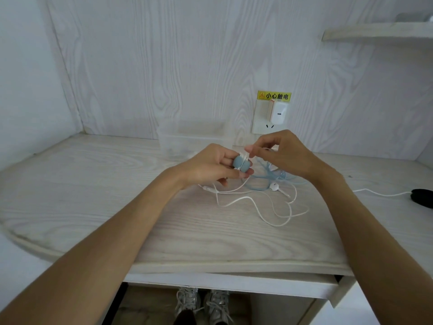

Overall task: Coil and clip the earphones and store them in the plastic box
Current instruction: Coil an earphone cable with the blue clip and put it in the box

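A: Where does it stand?

B: The left hand [210, 166] grips a round blue clip [312, 163], fingers curled round it, with a few white turns already in its groove. The right hand [280, 153] pinches the white earphone cord [248, 200] narrowly between thumb and fingertip, right at the clip's top.

A: And the rest of the cord?

B: Loose on the desk [93, 195], looping in front of both hands, with one earbud [273, 186] lying just beside a pale blue cord [269, 177].

A: So what could go wrong?

B: I judge the loose loops could snag on that blue cord as they are drawn in and drag it along. Slack tension at the pinch might let the turns spring out of the groove. The earbud could also catch and jerk the clip in the grip.

A: And the plastic box [194, 139]?

B: Clear, behind the hands against the wall, hard to make out. It seems to hold nothing yet; I cannot tell whether it has a lid.
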A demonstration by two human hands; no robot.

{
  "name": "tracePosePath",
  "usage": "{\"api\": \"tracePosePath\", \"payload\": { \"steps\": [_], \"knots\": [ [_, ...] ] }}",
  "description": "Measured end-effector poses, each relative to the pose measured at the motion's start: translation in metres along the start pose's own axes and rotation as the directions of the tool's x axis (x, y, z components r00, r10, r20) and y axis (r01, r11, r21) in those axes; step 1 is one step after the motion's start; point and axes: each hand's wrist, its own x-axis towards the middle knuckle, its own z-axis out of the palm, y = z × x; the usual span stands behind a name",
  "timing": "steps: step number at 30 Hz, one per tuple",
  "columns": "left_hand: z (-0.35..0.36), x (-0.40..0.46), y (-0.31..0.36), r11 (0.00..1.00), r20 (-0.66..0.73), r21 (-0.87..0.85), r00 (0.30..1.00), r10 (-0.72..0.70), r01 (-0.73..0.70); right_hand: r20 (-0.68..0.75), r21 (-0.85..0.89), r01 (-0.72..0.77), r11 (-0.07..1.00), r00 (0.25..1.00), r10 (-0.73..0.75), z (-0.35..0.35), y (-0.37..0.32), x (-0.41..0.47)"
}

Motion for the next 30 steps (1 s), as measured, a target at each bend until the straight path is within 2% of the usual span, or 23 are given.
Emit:
{"api": "tracePosePath", "payload": {
  "steps": [3, 6, 10, 13, 14, 16, 18, 21, 23, 24, 26, 27, 28, 29, 30],
  "knots": [
    [-0.004, -0.002, 0.006, 0.998, 0.041, -0.064, 0.999, 0.001, 0.001, -0.048, 0.133, -0.081, 0.988, 0.995, 0.088, -0.004, -0.002, -0.001],
    [-0.008, -0.005, 0.011, 0.98, 0.058, -0.197, 0.998, 0.015, -0.003, -0.096, 0.239, -0.135, 0.962, 0.982, 0.161, -0.004, 0.0, -0.002],
    [-0.014, -0.005, 0.014, 0.937, -0.094, -0.349, 0.995, -0.022, -0.012, -0.043, 0.42, -0.245, 0.874, 0.956, 0.289, -0.002, 0.001, 0.001],
    [-0.014, -0.005, 0.013, 0.939, -0.179, -0.345, 0.981, -0.071, 0.005, 0.003, 0.449, -0.373, 0.812, 0.909, 0.417, -0.003, 0.004, 0.005],
    [-0.014, -0.005, 0.013, 0.945, -0.201, -0.327, 0.977, -0.076, 0.006, -0.038, 0.393, -0.409, 0.824, 0.888, 0.459, -0.003, 0.007, 0.006],
    [-0.014, -0.005, 0.013, 0.942, -0.258, -0.336, 0.963, -0.082, -0.01, -0.154, 0.127, -0.46, 0.879, 0.866, 0.476, -0.005, 0.02, 0.006],
    [-0.017, -0.005, 0.015, 0.914, -0.336, -0.403, 0.937, -0.092, -0.055, -0.185, -0.114, -0.506, 0.855, 0.856, 0.482, -0.006, 0.033, 0.003],
    [-0.021, -0.006, 0.016, 0.879, -0.424, -0.464, 0.899, -0.111, -0.11, -0.198, -0.282, -0.565, 0.776, 0.825, 0.529, -0.008, 0.042, -0.001],
    [-0.022, -0.006, 0.016, 0.891, -0.413, -0.445, 0.903, -0.114, -0.091, -0.305, -0.365, -0.56, 0.744, 0.827, 0.472, -0.007, 0.038, -0.001],
    [-0.022, -0.006, 0.016, 0.904, -0.384, -0.423, 0.916, -0.115, -0.064, -0.364, -0.361, -0.523, 0.772, 0.841, 0.4, -0.006, 0.033, -0.001],
    [-0.019, -0.006, 0.016, 0.932, -0.288, -0.363, 0.95, -0.118, 0.006, -0.489, -0.24, -0.374, 0.896, 0.844, 0.222, -0.003, 0.018, 0.001],
    [-0.017, -0.006, 0.016, 0.944, -0.233, -0.329, 0.965, -0.121, 0.039, -0.511, -0.11, -0.275, 0.955, 0.84, 0.183, -0.001, 0.011, 0.003],
    [-0.015, -0.006, 0.015, 0.95, -0.18, -0.306, 0.976, -0.127, 0.067, -0.47, 0.071, -0.172, 0.983, 0.863, 0.185, 0.003, 0.004, 0.005],
    [-0.013, -0.007, 0.016, 0.95, -0.132, -0.3, 0.982, -0.132, 0.087, -0.353, 0.258, -0.113, 0.96, 0.913, 0.202, 0.008, -0.004, 0.007],
    [-0.011, -0.007, 0.016, 0.945, -0.092, -0.311, 0.987, -0.135, 0.1, -0.178, 0.409, -0.125, 0.904, 0.961, 0.213, 0.013, -0.01, 0.008]
  ]
}}
